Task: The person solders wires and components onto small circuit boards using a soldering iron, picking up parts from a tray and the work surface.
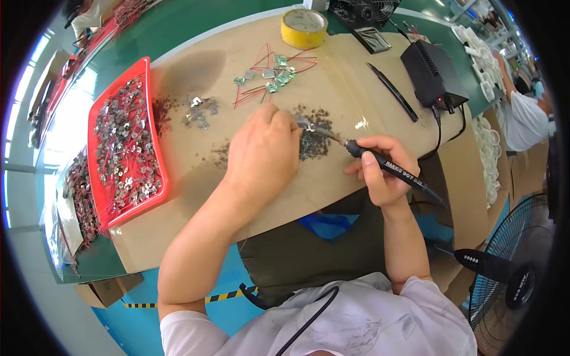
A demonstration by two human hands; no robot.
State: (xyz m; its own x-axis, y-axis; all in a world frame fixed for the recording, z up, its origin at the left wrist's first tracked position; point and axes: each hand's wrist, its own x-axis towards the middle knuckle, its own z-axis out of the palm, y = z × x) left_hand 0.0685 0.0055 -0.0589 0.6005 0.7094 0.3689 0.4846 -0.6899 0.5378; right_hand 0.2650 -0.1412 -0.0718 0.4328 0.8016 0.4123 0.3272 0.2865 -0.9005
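A black soldering iron (389, 168) is gripped in my right hand (389, 169), its metal tip pointing left toward a small silver metal part (310, 127). That part sits over a dark, scorched patch (314, 145) of the brown board. Just left of the tip is my left hand (267, 142), its fingers curled closed with the fingertips hidden behind the hand; what they pinch, if anything, does not show. Beyond it lie small green circuit boards (279, 77) with thin red wires. A few loose metal parts (202, 111) lie to the left.
At left, a red tray (164, 172) is heaped with metal parts and red wires. A yellow tape roll (304, 29) stands at the back. At back right are a black pen-like tool (392, 92) and a black power unit (433, 77). A fan (516, 267) stands at lower right.
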